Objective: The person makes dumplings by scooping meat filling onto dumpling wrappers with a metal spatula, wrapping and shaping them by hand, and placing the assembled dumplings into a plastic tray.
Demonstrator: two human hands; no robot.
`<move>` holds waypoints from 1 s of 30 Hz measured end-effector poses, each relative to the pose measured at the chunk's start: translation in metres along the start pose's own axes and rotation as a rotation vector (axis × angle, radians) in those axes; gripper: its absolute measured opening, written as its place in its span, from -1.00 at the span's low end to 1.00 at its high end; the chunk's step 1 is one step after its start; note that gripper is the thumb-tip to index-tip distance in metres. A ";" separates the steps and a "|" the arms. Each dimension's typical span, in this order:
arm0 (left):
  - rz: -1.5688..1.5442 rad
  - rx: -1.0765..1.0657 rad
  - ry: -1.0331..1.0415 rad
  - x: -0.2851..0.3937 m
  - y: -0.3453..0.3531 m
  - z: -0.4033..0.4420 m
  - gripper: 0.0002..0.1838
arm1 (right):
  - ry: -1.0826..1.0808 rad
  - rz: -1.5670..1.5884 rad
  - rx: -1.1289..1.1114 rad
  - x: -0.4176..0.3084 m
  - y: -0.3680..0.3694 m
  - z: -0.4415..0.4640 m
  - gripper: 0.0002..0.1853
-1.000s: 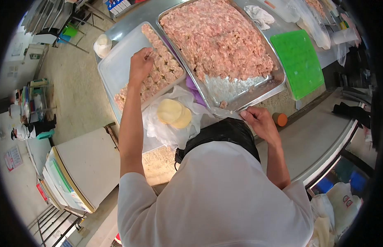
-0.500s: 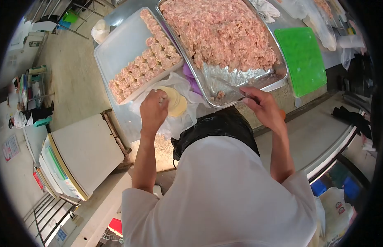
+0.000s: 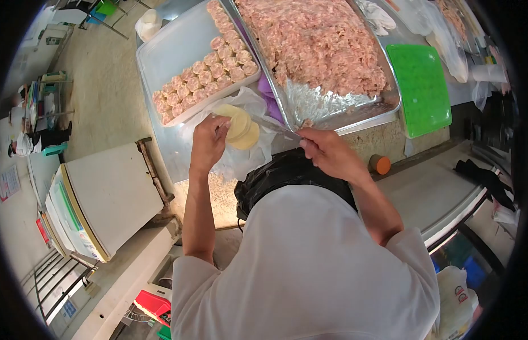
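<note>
My left hand (image 3: 207,143) is closed at the left edge of a stack of thin round yellow wrappers (image 3: 245,136), its fingertips pinching a wrapper. The stack lies on crumpled white plastic (image 3: 264,105). My right hand (image 3: 331,154) grips a thin metal tool (image 3: 284,127), whose blade points left toward the wrappers. Above the hands is a large metal tray (image 3: 393,93) of pink minced meat (image 3: 315,45). A pale plastic tray (image 3: 176,48) at the upper left holds rows of small filled dumplings (image 3: 204,76).
A green board (image 3: 420,90) lies right of the meat tray. An orange-topped round container (image 3: 380,164) stands near my right wrist. A white cloth (image 3: 377,17) and a white bundle (image 3: 148,25) lie farther back. At the far left a person (image 3: 37,141) is visible.
My left hand has moved from the dumpling tray down to the wrappers. The metal tool has moved out of the meat tray toward the wrappers with my right hand.
</note>
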State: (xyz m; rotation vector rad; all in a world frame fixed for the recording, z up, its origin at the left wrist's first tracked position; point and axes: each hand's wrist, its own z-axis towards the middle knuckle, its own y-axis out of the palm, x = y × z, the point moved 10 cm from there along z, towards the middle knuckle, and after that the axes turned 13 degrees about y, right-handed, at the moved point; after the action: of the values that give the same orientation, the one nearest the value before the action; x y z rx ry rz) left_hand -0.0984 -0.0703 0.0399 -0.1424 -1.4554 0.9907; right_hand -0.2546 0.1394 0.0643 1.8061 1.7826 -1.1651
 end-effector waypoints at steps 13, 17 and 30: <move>-0.165 0.050 -0.126 -0.023 0.000 -0.009 -0.84 | -0.099 0.131 0.042 -0.002 0.056 0.036 -0.81; -0.270 0.080 -0.162 -0.026 0.004 -0.015 -0.85 | -0.159 0.229 0.171 -0.012 0.069 0.063 -0.76; -1.188 0.791 -0.242 -0.066 -0.054 -0.029 -0.64 | -0.046 0.089 0.308 -0.019 0.068 0.096 -0.78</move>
State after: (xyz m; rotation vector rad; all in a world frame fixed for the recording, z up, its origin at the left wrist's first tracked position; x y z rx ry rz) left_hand -0.0355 -0.1316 0.0190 1.3041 -0.9591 0.4910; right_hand -0.2174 0.0458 0.0001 1.9844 1.5468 -1.4988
